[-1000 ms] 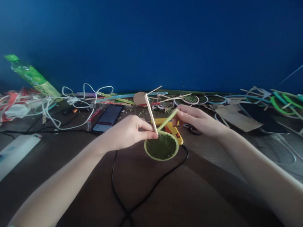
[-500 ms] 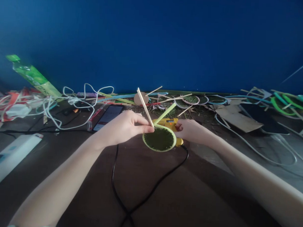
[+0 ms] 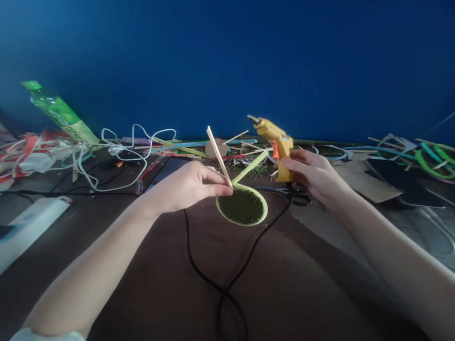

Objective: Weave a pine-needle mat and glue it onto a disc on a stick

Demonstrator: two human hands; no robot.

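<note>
My left hand [image 3: 200, 184] is closed in a pinch on a pale wooden stick [image 3: 218, 155] that slants up to the left. At the same pinch sits a yellow-green hoop [image 3: 266, 211] with a dark green round inside it and a light green strip [image 3: 252, 166] rising to the right. Raised to the right of the hoop, a yellow glue gun [image 3: 275, 132] is in my right hand [image 3: 311, 171], fingers wrapped round its handle. The gun's nozzle points up and left. Below the gun, scissors [image 3: 303, 197] lie on the table.
A black cord [image 3: 205, 279] loops over the dark table [image 3: 305, 297]. A white power strip [image 3: 27, 238] and a green bottle [image 3: 61, 115] are at left. White cables [image 3: 134, 167], sticks and coloured hoops [image 3: 429, 162] crowd the back, beside cardboard [image 3: 376, 188].
My right hand has lifted the glue gun from the table and tilted it nozzle-up, exposing the scissors. The black cord has shifted. My left hand keeps its pinch.
</note>
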